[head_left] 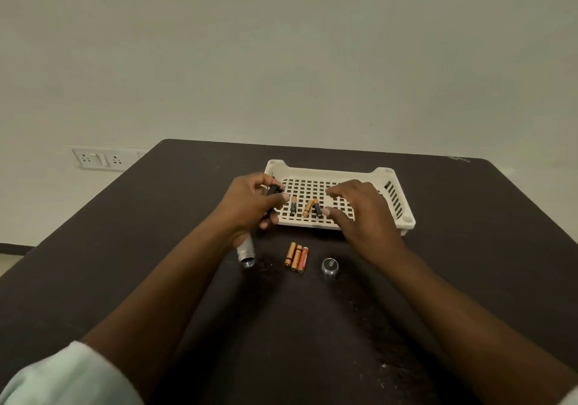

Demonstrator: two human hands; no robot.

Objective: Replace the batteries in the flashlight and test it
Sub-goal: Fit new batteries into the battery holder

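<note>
L hand (250,207) grips flashlight (246,254), maybe holder; R hand (353,207) fingers spread over tray (403,217).

We see a cream-white tray (394,192) with a grid of dark rectangular holes resting on a dark brown table (125,232), and in it three batteries (308,208) banded copper and black. On the table we note three more batteries (296,257), two copper-gold and one orange, beside a silver flashlight body (246,253) and a silver end cap (329,267) with a dark top. The wall (281,44) is pale grey-green, the socket plate (98,158) white, the sleeve (68,379) pale mint.
</note>
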